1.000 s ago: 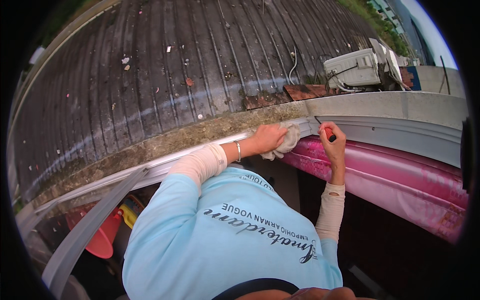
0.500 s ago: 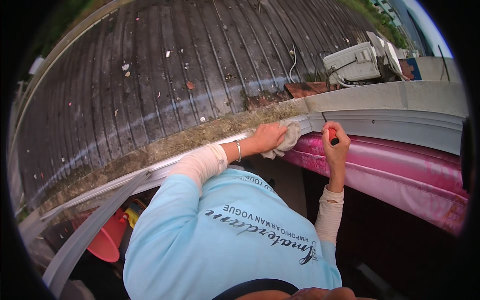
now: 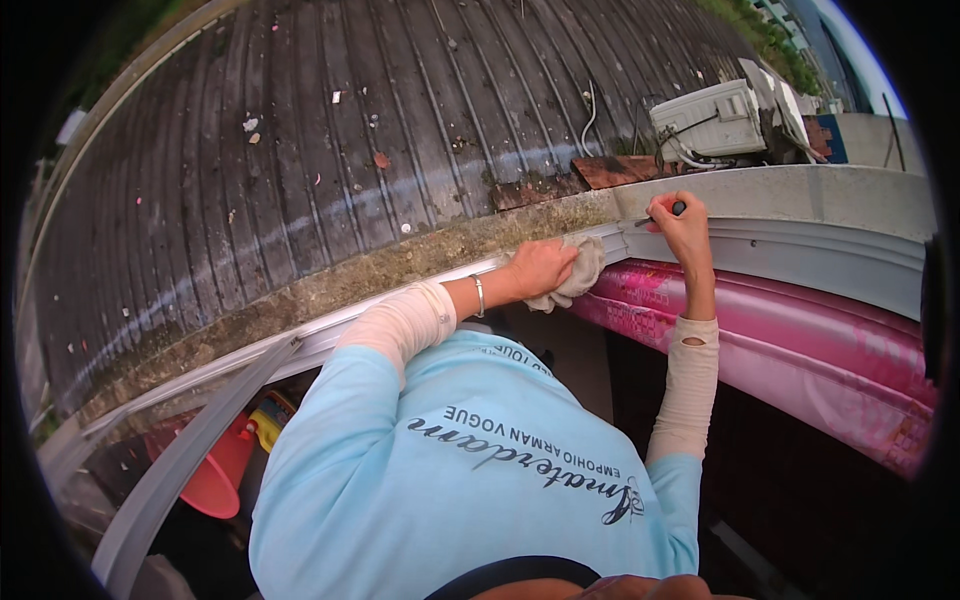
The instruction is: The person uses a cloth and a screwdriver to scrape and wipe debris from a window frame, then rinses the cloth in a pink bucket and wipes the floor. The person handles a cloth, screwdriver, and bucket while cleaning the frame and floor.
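Note:
My left hand point(image 3: 541, 269) is closed on a greyish-white cloth point(image 3: 574, 276), pressing it to the white window frame point(image 3: 440, 284) close to its corner. A bracelet circles that wrist. My right hand point(image 3: 682, 228) is raised over the frame's right-hand side, its fingers wrapped round a screwdriver point(image 3: 679, 208). The black end of the handle shows above the fingers; the rest of the handle is mostly covered. Its thin shaft points left, toward the frame's corner, and I cannot tell whether the tip touches.
Beyond the mossy ledge point(image 3: 400, 258) lies a dark corrugated roof point(image 3: 300, 150) with bits of litter. A white outdoor air-conditioner unit point(image 3: 708, 122) stands at far right. Pink sheeting point(image 3: 760, 335) lines the right inside. At left are an open sash point(image 3: 190, 455) and a red basin point(image 3: 217, 475).
My right hand has moved up and away from me with the screwdriver, whose shaft has swung from pointing away to pointing left. My left hand stays on the cloth in nearly the same place.

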Available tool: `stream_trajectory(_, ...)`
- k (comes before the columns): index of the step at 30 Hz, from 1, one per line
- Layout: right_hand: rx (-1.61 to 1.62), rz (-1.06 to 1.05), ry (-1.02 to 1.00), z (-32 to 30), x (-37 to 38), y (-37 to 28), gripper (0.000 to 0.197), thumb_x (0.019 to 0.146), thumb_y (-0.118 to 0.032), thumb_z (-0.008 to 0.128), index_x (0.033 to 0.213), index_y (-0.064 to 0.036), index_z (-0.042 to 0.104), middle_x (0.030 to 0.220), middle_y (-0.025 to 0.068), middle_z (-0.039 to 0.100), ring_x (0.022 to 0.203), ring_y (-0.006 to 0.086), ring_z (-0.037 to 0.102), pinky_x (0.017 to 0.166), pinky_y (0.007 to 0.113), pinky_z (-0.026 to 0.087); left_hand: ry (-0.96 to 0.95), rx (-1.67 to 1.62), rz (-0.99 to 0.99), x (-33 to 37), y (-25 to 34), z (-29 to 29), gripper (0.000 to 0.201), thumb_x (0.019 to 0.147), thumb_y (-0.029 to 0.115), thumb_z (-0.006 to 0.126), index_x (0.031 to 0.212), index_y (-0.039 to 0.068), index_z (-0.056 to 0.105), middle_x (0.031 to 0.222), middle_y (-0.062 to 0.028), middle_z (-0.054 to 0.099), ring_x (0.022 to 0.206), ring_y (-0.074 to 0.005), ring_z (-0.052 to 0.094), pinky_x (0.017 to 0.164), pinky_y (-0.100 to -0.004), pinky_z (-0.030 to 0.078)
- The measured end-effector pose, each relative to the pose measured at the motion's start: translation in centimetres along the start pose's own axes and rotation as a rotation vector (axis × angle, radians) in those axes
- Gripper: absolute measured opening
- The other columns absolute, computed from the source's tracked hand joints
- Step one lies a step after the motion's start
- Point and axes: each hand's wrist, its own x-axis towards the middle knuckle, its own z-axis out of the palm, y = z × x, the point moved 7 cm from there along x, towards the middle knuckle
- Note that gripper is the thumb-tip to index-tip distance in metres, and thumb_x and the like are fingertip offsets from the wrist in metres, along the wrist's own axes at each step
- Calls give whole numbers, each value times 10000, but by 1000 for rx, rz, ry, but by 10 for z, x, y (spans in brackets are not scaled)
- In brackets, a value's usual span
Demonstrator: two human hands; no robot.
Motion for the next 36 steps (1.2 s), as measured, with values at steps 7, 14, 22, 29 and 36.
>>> stream_trajectory(7,-167,30,-146,26,12,-1,162,796,-108,658,763,49,639,650,87,638,560,156,643,523,293,508,-10,-19,-17,-1,-2,-2,115,841,224,612,891,122,593,743,-120,567,643,-324,614,524,-437,494)
stream_trajectory(14,-151,52,-143,34,11,28,170,794,-112,659,771,56,647,647,98,643,558,147,634,531,294,505,-26,-48,-24,-1,1,-2,111,832,219,610,888,125,593,748,-121,567,665,-324,612,533,-435,493)
stream_trajectory(22,36,53,-34,22,2,36,139,802,-80,660,795,58,646,697,72,636,591,133,635,537,268,521,-54,-42,-40,-1,2,-2,109,849,219,599,898,122,602,756,-127,576,664,-331,615,547,-442,496)
stream_trajectory(29,91,-23,-37,-8,-28,7,69,815,-29,631,805,35,656,749,49,646,633,104,628,620,244,542,-53,-1,-17,1,-3,4,106,851,221,603,890,123,599,753,-123,578,654,-325,623,534,-438,495)
stream_trajectory(36,137,45,-1,-18,-52,36,60,837,-33,634,799,5,662,749,29,642,655,103,634,607,228,521,-30,-5,-7,3,1,1,106,847,220,609,889,123,601,741,-117,577,647,-322,620,531,-440,493)
